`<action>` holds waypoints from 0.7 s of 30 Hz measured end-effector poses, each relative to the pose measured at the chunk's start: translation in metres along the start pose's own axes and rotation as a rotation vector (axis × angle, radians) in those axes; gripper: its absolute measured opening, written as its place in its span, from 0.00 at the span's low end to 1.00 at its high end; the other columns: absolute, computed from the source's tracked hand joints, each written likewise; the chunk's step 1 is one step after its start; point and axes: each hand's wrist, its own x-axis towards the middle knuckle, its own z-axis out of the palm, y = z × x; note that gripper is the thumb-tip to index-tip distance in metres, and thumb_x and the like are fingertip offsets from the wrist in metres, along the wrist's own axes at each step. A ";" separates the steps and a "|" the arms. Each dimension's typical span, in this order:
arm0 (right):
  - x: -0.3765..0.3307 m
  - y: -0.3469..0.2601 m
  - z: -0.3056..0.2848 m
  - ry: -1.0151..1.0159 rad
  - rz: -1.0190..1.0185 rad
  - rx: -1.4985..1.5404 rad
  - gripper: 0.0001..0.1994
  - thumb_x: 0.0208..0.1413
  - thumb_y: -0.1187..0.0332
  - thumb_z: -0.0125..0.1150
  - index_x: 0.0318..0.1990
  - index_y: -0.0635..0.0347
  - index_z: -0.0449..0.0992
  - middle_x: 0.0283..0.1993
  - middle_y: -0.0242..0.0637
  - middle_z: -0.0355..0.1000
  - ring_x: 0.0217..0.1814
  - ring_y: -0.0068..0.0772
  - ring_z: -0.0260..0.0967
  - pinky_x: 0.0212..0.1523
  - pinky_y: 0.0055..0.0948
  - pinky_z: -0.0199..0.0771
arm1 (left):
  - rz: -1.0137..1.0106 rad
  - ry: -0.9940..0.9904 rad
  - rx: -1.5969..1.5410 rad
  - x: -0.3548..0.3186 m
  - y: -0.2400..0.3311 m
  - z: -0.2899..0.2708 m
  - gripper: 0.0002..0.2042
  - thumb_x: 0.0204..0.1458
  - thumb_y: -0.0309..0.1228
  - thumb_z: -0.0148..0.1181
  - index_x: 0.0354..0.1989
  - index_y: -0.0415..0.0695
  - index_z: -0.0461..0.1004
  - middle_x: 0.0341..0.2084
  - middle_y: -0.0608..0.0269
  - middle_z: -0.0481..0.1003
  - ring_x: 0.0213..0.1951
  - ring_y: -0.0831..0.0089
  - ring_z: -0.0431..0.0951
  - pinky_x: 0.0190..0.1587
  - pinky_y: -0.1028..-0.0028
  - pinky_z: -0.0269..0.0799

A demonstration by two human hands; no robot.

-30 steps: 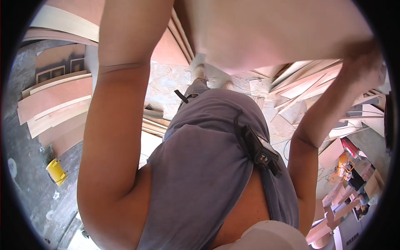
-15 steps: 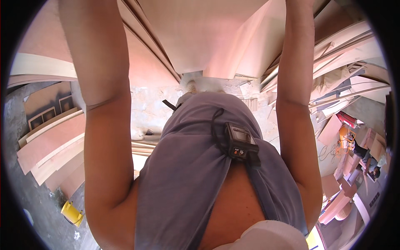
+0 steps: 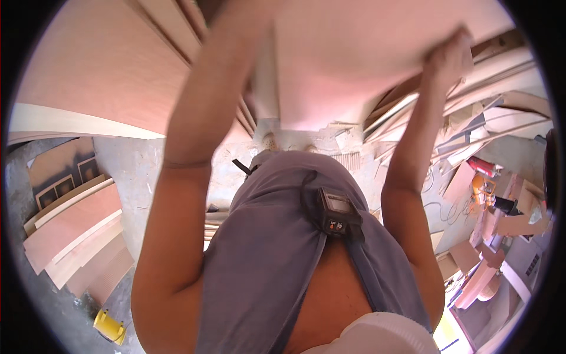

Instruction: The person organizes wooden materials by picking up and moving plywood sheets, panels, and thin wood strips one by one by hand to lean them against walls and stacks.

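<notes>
A large pinkish wooden panel (image 3: pixel 336 65) stands upright in front of me, its lower edge near the floor by my feet. My right hand (image 3: pixel 451 56) is closed at the panel's right edge, with its fingers curled over it. My left forearm (image 3: pixel 206 100) crosses up toward the panel's upper left. At the top rim my left hand (image 3: pixel 256 12) is blurred and partly cut off, so its fingers do not show. Another big panel (image 3: pixel 100 65) leans to the left, behind my left arm.
Long boards (image 3: pixel 477 82) are stacked at the right. Several offcuts (image 3: pixel 76 221) lie at the left, above a yellow container (image 3: pixel 109 327). An orange tool (image 3: pixel 483 190), a red object (image 3: pixel 484 166) and a loose cable (image 3: pixel 451 213) lie on the floor at the right.
Both arms have swung: the left forearm has moved rightward, and my right hand has come into view. The middle panel has shifted right, and a gap shows along its left edge.
</notes>
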 end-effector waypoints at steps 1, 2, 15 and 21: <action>0.000 0.013 -0.011 0.057 -0.019 -0.055 0.22 0.63 0.59 0.37 0.30 0.68 0.72 0.31 0.46 0.74 0.29 0.33 0.68 0.32 0.35 0.72 | 0.022 0.011 0.005 -0.013 -0.009 0.014 0.18 0.50 0.43 0.64 0.32 0.37 0.74 0.25 0.64 0.75 0.29 0.79 0.73 0.31 0.82 0.68; -0.004 0.029 -0.028 0.054 -0.361 -0.272 0.11 0.55 0.69 0.46 0.25 0.66 0.69 0.23 0.49 0.66 0.24 0.42 0.65 0.26 0.38 0.66 | -0.010 -0.040 -0.175 -0.023 -0.018 0.021 0.17 0.50 0.41 0.64 0.33 0.36 0.73 0.26 0.63 0.75 0.30 0.78 0.74 0.32 0.81 0.69; 0.028 -0.018 -0.208 0.443 0.227 0.328 0.34 0.54 0.47 0.58 0.57 0.70 0.63 0.55 0.46 0.63 0.55 0.40 0.62 0.52 0.37 0.66 | 0.032 -0.334 -0.208 -0.123 -0.025 0.092 0.19 0.46 0.38 0.69 0.25 0.37 0.65 0.21 0.57 0.75 0.25 0.79 0.75 0.25 0.78 0.68; 0.028 0.009 -0.253 0.620 0.153 0.275 0.32 0.54 0.50 0.60 0.55 0.73 0.66 0.54 0.45 0.66 0.52 0.38 0.64 0.52 0.33 0.65 | -0.244 -0.542 -0.134 -0.118 -0.045 0.111 0.14 0.51 0.38 0.62 0.28 0.37 0.72 0.22 0.54 0.74 0.24 0.70 0.75 0.29 0.71 0.71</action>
